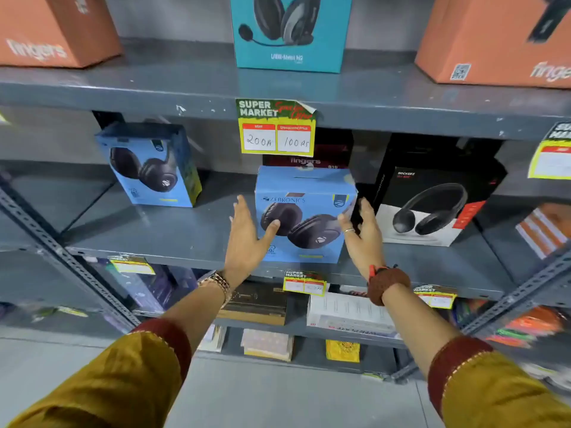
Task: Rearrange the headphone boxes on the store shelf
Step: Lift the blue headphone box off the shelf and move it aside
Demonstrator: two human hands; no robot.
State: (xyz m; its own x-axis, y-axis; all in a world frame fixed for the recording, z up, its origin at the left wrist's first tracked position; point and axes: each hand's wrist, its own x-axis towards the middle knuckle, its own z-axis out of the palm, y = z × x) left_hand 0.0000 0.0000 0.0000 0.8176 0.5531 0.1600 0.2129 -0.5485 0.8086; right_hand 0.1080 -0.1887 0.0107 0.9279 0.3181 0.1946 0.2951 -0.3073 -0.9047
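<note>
Top left, orange box (52, 29) on the upper shelf (185, 88), cut off by the frame edge, "fingers" lettering blurred. Below it, on the middle shelf (173, 236), a blue headphone box (148, 165) turned at an angle, small print unreadable. Left hand (247, 239) spread flat and wide, thumb lying across the front of the centre blue Zebronics box (304, 214), fingers beside its left face; grip or mere touch not to be told. Centre box upright near the shelf's front edge, lower front corner hidden behind the thumb. Above, teal headset box (290, 32), top cropped away. Yellow price tag (278, 128) hanging off the upper shelf edge, handwritten 200 and 100, corner peeling. Behind the centre box, a dark box (309, 152) mostly hidden, only "fingers" showing. Right hand (364, 233) open, fingers beside the box's right face, contact unclear. Further right, black-and-white headphone box (432, 205), near corner masked by the right hand. Far right, another orange box (500, 41) and a price tag (553, 156), both cropped. Lower shelf goods blurred.
</note>
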